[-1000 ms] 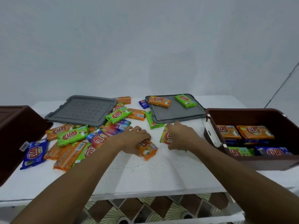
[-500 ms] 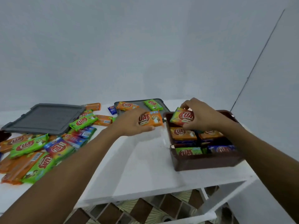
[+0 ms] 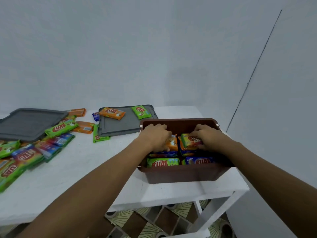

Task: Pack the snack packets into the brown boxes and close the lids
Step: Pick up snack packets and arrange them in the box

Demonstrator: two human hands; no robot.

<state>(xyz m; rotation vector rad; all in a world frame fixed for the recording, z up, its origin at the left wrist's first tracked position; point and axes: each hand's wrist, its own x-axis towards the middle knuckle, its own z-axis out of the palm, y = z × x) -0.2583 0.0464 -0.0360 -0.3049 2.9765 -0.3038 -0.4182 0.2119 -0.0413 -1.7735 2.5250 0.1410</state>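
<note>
An orange packet [image 3: 173,143] is gripped by the left hand [image 3: 155,137], a green packet [image 3: 189,140] by the right hand [image 3: 208,137]; both are held inside the brown box [image 3: 180,175] at the table's [image 3: 68,169] right edge.

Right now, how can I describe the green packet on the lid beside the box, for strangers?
Find the brown box at the table's right end. Behind its left corner lies a grey lid. The green packet lies on it, right of an orange packet.
</note>
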